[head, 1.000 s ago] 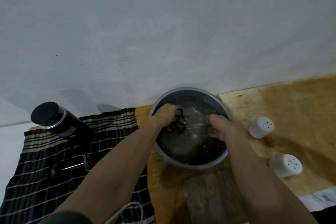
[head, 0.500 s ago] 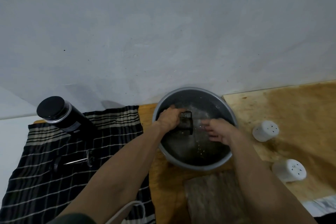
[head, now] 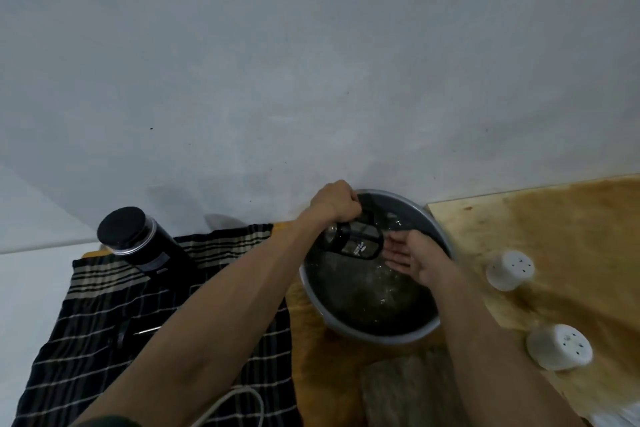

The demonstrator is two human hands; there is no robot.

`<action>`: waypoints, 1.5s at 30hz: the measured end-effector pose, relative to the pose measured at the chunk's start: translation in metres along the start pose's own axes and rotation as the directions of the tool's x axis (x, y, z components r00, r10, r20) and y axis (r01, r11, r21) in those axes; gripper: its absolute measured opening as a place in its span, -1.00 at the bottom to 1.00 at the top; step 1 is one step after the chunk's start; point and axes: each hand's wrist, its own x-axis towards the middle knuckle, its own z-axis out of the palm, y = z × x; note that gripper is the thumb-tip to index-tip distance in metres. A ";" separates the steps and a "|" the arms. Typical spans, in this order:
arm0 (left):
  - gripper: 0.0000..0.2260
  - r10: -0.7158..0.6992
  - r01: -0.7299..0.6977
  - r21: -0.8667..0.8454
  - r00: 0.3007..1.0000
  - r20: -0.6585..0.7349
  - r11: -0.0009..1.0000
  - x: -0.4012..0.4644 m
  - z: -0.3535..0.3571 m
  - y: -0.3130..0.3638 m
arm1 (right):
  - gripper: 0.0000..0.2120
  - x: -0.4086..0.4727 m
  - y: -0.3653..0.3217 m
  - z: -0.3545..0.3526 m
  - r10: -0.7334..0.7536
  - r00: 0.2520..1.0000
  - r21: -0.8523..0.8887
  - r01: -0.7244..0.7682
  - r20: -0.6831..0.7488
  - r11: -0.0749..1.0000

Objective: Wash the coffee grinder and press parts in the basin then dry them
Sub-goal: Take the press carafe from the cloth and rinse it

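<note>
A person's two bare forearms reach forward over a wooden table [head: 554, 246] toward a round grey basin [head: 311, 291] of dark water set against a pale wall [head: 311, 62]. The left hand [head: 334, 202] is closed in a fist around the handle of a glass French press carafe [head: 353, 238], holding it tilted on its side just above the water, near the basin's far rim. The right hand [head: 414, 255] is open, palm turned up and fingers spread, just beside the carafe's rim — touching or not, it is hard to tell. To the left, a dark striped cloth [head: 104, 340] covers the table; a black coffee grinder [head: 145, 243] with a round black lid stands on its far edge, and a thin metal rod [head: 147, 331] lies on the cloth, partly hidden by the left forearm. A white cord [head: 239, 399] loops at the cloth's near edge. Right of the basin, well apart from it, two white cylindrical plugs [head: 509, 270] lie on the wood. A grey rough slab [head: 408, 392] sits just in front of the basin.
</note>
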 end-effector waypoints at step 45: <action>-0.72 -0.277 0.300 -0.836 0.943 0.185 0.460 -0.041 0.031 -0.023 | -0.74 0.004 0.016 0.002 -0.046 0.999 0.182 0.046 -0.005 0.982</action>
